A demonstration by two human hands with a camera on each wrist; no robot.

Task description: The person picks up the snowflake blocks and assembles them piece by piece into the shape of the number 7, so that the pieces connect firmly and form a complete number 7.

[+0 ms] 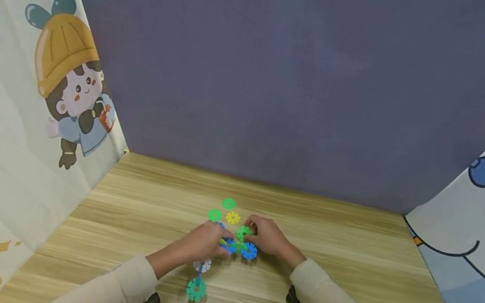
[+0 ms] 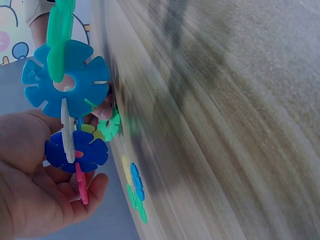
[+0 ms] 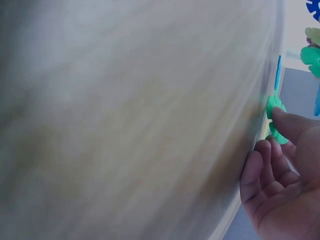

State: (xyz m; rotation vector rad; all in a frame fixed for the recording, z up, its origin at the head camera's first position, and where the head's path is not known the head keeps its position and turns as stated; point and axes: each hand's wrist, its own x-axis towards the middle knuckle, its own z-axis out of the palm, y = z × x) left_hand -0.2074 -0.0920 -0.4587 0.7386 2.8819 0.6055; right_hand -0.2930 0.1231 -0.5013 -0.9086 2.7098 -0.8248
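Head view: the left hand [image 1: 201,243] is clamped on a chain of interlocked snowflake discs [image 1: 205,265], its teal disc [image 1: 195,295] on the hand's near side, seemingly held mid-length for steadiness. Just beyond its fingers lie loose green discs [image 1: 212,215] and a yellow disc [image 1: 231,218], likely for easy reach. Rightward, the right hand [image 1: 267,236] pinches a green snowflake disc [image 1: 242,230], probably leaving slots exposed.

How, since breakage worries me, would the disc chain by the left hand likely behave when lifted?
The disc chain might separate at its joints, where notched edges slot together. Its thin, plastic-looking pieces are probably light and fairly stiff.
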